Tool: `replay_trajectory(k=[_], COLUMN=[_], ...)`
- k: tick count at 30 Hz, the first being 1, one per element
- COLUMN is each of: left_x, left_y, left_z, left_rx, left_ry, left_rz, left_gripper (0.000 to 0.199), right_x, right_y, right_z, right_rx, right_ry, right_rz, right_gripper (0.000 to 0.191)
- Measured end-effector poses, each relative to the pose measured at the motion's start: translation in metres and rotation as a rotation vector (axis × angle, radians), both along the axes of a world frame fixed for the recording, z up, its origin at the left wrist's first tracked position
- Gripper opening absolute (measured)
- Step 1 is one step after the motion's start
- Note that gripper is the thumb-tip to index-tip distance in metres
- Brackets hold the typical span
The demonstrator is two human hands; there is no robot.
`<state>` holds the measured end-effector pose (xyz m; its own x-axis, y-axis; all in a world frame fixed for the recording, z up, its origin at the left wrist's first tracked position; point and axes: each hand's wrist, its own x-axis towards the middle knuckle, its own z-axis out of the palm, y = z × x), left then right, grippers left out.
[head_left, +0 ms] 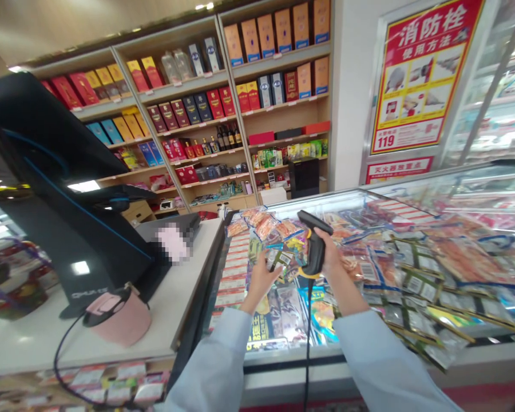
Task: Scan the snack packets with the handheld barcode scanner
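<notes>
In the head view, my right hand [331, 260] is wrapped round the handle of a black and yellow barcode scanner [315, 252]. Its cable hangs straight down past the near edge of the case, and its head tilts toward the upper left. My left hand [261, 277] grips a small green and clear snack packet [284, 258] between thumb and fingers, just left of the scanner. A pale label shows on the packet's upper face. Beneath both hands lie more packaged snacks, among them a blue packet [321, 312] and silvery packets [289, 312].
Right of my hands, green-edged packets [416, 283] and reddish packs [463, 252] are heaped on the glass-topped display case [343, 197]. A white counter [201, 274] at left bears a dark checkout screen [55, 126] and a pink holder [122, 320]. Shelves of boxes stand behind.
</notes>
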<state>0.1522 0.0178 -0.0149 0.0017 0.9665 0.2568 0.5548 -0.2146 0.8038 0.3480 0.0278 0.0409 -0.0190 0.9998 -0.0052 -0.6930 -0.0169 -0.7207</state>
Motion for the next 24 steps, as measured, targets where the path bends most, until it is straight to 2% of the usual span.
replay_trajectory(k=[4,8,12,16,19,24], left_x=[0.025,0.026,0.028,0.033,0.033,0.029], left_y=[-0.014,-0.02,-0.018,-0.017,-0.017,-0.013], left_z=[0.007,0.002,-0.016,-0.031,-0.033,-0.031], left_rx=[-0.013,-0.035,0.044,0.135,0.126,0.1], left_ry=[-0.005,0.001,0.051,0.279,0.371,0.388], left_rz=[-0.079,-0.097,-0.216,-0.354,-0.409,-0.444], left_gripper=[0.064,0.068,0.064,0.064,0.065,0.066], right_x=[0.051,0.08,0.086,0.085,0.084,0.083], right_y=[0.007,0.006,0.005,0.008,0.011,0.013], right_z=[0.005,0.004,0.001,-0.002,-0.003,-0.004], right_rx=[0.053,0.063,0.034,-0.015,-0.056,-0.045], right_ry=[0.057,0.129,0.154,0.174,0.183,0.212], right_rz=[-0.135,-0.235,-0.311,-0.335,-0.317,-0.334], right_gripper=[0.031,0.031,0.029,0.028,0.027,0.026])
